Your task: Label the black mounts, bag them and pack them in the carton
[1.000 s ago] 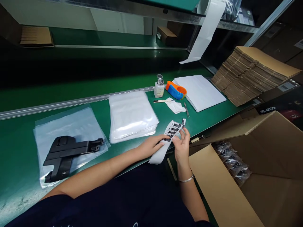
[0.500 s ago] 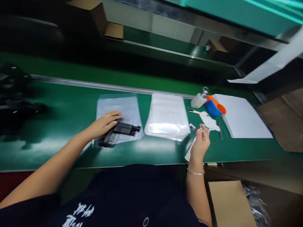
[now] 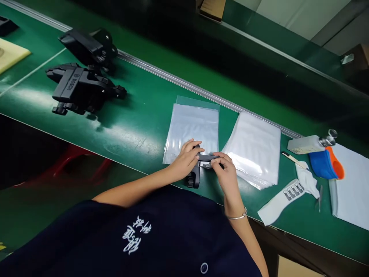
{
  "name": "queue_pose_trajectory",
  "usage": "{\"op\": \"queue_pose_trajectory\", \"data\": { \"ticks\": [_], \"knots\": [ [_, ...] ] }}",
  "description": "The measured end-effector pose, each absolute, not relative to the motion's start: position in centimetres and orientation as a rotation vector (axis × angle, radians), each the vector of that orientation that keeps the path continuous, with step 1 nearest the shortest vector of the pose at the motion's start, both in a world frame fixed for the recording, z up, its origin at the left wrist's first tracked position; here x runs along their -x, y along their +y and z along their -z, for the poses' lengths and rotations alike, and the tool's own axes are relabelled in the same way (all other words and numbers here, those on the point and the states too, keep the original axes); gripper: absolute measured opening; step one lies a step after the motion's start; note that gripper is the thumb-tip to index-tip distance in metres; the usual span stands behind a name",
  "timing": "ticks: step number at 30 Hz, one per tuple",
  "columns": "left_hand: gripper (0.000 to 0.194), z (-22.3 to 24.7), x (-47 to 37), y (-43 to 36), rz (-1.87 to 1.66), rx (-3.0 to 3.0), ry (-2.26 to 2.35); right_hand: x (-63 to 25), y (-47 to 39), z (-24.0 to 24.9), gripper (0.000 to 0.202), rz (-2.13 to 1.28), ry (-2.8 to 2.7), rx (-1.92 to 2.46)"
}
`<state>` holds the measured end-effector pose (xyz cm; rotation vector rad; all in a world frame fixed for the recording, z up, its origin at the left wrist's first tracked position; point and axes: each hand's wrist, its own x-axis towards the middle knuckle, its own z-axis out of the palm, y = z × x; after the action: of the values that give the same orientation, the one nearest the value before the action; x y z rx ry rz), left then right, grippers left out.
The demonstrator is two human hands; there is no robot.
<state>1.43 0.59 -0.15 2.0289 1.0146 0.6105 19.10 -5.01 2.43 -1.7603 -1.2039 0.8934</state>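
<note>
A black plastic bracket-like part [image 3: 196,177] stands near the table's front edge, partly over the clear bags. My left hand [image 3: 183,163] grips it from the left, fingers over its top. From the right, my right hand [image 3: 226,171] pinches the end of a small white-and-black label [image 3: 205,164] against the part's side; its fingertips touch the part too. Whether the label is fully stuck down I cannot tell. Behind my left hand lies a stack of clear plastic bags [image 3: 196,121]. A strip of similar labels [image 3: 294,190] rests to the right.
A second bag stack [image 3: 256,146] lies right of my hands. Beyond it are a bottle with a metal top [image 3: 307,144], a blue cup [image 3: 319,163], an orange cup [image 3: 336,165], a brush-like stick [image 3: 292,158], tweezers [image 3: 319,198] and white sheets [image 3: 351,188]. Black assemblies [image 3: 86,84] stand left.
My right hand has brought the label from the right side over to the black part. My left hand has turned the part and holds it nearer the front edge. The view has swung left.
</note>
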Motion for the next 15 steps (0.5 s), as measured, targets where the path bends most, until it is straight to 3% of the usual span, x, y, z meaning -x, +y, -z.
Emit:
{"op": "queue_pose_trajectory", "data": {
  "ticks": [15],
  "knots": [
    [0.031, -0.36, -1.41, 0.65, -0.626, -1.987, 0.985, -18.66, -4.84, -3.16, 0.02, -0.894, -1.249, 1.807]
  ]
}}
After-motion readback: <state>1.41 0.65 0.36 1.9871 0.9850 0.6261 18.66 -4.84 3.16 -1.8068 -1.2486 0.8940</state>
